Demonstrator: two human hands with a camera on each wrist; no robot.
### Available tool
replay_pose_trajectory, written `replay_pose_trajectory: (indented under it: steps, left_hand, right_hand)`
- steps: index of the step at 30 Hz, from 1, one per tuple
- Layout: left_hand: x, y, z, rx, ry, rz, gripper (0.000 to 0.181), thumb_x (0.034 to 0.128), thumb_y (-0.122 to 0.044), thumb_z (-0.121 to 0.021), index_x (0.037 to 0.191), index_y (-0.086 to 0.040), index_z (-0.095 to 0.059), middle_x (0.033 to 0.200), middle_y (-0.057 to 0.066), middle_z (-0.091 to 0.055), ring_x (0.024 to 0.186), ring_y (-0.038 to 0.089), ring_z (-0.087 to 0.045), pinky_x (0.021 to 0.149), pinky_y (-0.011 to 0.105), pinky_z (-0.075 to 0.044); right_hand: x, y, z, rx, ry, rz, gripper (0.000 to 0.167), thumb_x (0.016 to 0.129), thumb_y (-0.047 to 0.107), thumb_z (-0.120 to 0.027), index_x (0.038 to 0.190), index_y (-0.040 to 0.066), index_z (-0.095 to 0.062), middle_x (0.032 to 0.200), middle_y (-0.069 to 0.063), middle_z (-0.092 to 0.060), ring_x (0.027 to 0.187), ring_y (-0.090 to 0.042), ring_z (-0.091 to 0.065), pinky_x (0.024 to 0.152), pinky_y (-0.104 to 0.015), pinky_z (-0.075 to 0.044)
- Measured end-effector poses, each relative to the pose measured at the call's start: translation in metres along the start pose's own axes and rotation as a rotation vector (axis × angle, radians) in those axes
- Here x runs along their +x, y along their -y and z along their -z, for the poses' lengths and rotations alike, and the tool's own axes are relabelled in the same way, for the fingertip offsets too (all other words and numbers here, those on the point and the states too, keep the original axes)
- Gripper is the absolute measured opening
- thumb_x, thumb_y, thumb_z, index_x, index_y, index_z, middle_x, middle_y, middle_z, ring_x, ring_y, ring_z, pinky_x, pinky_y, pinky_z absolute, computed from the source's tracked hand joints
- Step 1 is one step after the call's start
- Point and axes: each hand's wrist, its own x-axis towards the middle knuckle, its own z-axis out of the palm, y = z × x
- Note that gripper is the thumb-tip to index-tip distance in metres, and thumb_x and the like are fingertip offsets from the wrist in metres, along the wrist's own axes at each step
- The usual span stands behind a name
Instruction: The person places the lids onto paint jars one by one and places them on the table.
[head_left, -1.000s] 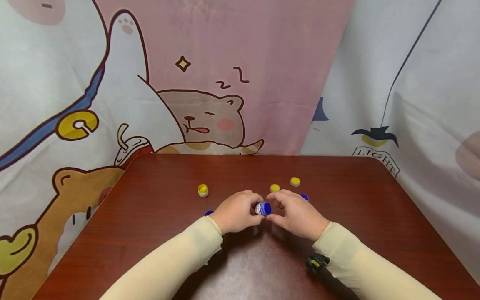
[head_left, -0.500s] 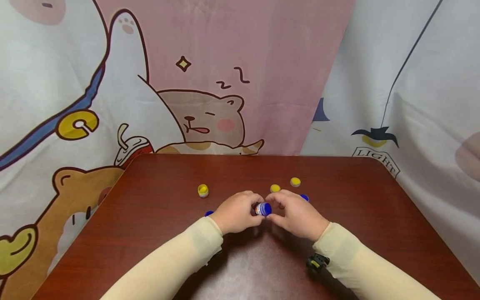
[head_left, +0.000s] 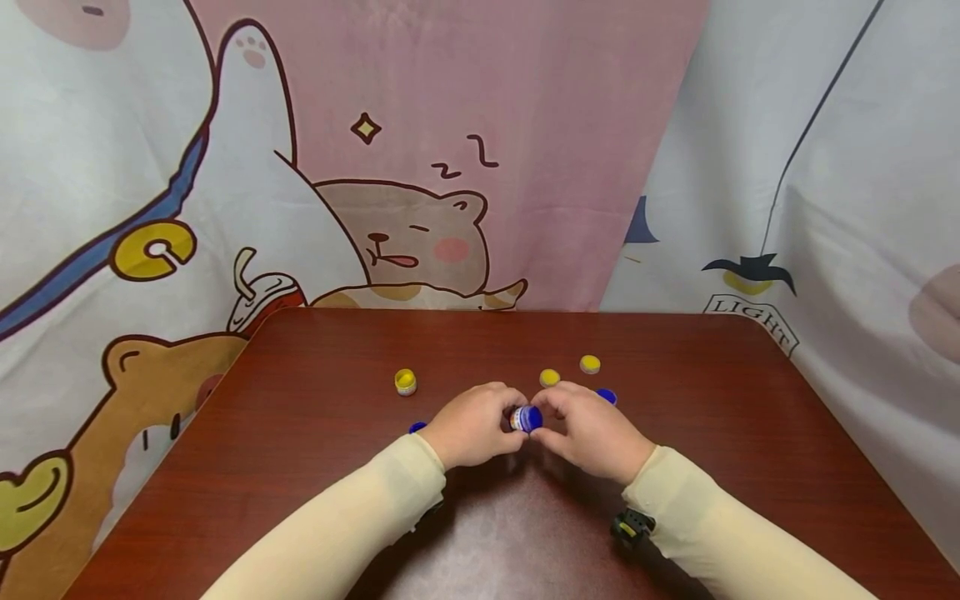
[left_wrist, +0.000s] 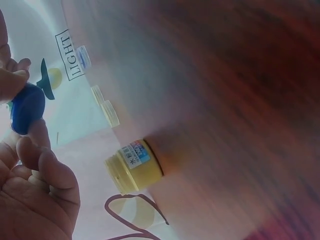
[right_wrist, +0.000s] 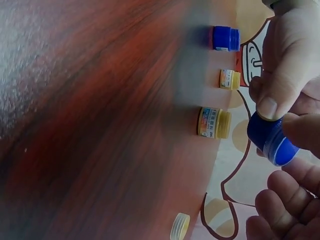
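Note:
A small blue paint jar [head_left: 527,418] is held up over the table between both hands, tilted toward the right. My left hand [head_left: 474,423] grips its labelled body. Curled thumb and fingers of my right hand [head_left: 592,427] pinch about the blue end. The right wrist view shows the paint jar [right_wrist: 272,140] with a pale ring near that end; whether a cap sits on it I cannot tell. From the left wrist, only the round blue end of the paint jar [left_wrist: 27,109] shows among the fingers.
Left on the brown table [head_left: 330,467] stand an uncapped yellow jar [head_left: 406,382] and a blue jar [right_wrist: 226,39], with more yellow jars [right_wrist: 214,123] behind my left hand. Two yellow lids [head_left: 590,364] and a blue lid [head_left: 606,397] lie right. A printed curtain [head_left: 525,167] hangs behind.
My right hand has shifted very slightly left, its fingertips closer around the jar's blue end. The left hand keeps its place, and the jars and lids on the table have not moved.

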Motion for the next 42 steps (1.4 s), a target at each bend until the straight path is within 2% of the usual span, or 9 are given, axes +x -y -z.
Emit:
replay_pose_trajectory:
  steps: [8,16,26,34,38,42]
  left_hand:
    - [-0.001,0.0,0.0,0.019,-0.012,-0.017,0.03,0.0924,-0.032,-0.079,0.117,-0.016,-0.071,0.099,-0.008,-0.064,0.082,0.007,-0.057,0.075,0.022,-0.049]
    - [-0.001,-0.003,0.002,0.043,-0.008,-0.015,0.032,0.0936,-0.032,-0.079,0.119,-0.014,-0.071,0.101,-0.006,-0.066,0.082,0.008,-0.056,0.077,0.023,-0.05]
    - [-0.001,-0.007,0.003,0.107,-0.022,-0.035,0.028,0.0939,-0.036,-0.079,0.114,-0.017,-0.072,0.099,-0.009,-0.065,0.08,0.007,-0.056,0.075,0.023,-0.05]
    - [-0.003,-0.007,0.008,0.153,-0.057,-0.06,0.029,0.0934,-0.038,-0.079,0.113,-0.018,-0.072,0.097,-0.01,-0.066,0.078,0.005,-0.056,0.074,0.023,-0.051]
    - [-0.005,-0.007,0.012,0.148,-0.077,-0.052,0.028,0.0939,-0.039,-0.078,0.113,-0.019,-0.072,0.093,-0.009,-0.067,0.076,0.006,-0.056,0.07,0.023,-0.05]
    - [-0.007,-0.003,0.018,0.147,-0.084,-0.025,0.03,0.0939,-0.041,-0.078,0.114,-0.019,-0.071,0.094,-0.007,-0.07,0.078,0.007,-0.06,0.072,0.026,-0.053]
  right_hand:
    - [0.0,0.002,0.001,-0.036,-0.008,0.034,0.026,0.092,0.022,-0.083,0.113,0.013,-0.072,0.106,0.002,-0.07,0.096,-0.01,-0.066,0.085,-0.035,-0.061]
    - [0.001,0.003,0.002,-0.035,-0.007,0.048,0.021,0.094,0.022,-0.081,0.109,0.012,-0.073,0.102,0.003,-0.071,0.094,-0.009,-0.066,0.082,-0.031,-0.059]
    - [0.002,0.005,0.003,-0.039,0.004,0.014,0.02,0.093,0.023,-0.081,0.107,0.012,-0.072,0.096,0.005,-0.068,0.087,-0.005,-0.059,0.077,-0.028,-0.056]
    - [0.002,0.006,0.003,0.022,-0.014,0.016,0.023,0.093,0.023,-0.082,0.111,0.011,-0.072,0.098,0.004,-0.066,0.087,-0.005,-0.06,0.078,-0.025,-0.057]
    - [0.002,0.006,0.004,0.052,-0.056,0.032,0.031,0.092,0.022,-0.083,0.117,0.007,-0.072,0.104,-0.001,-0.069,0.093,-0.012,-0.069,0.082,-0.031,-0.061]
    - [0.0,0.004,0.008,0.034,-0.094,0.016,0.04,0.092,0.023,-0.083,0.124,0.004,-0.07,0.111,-0.006,-0.071,0.098,-0.019,-0.072,0.086,-0.039,-0.062]
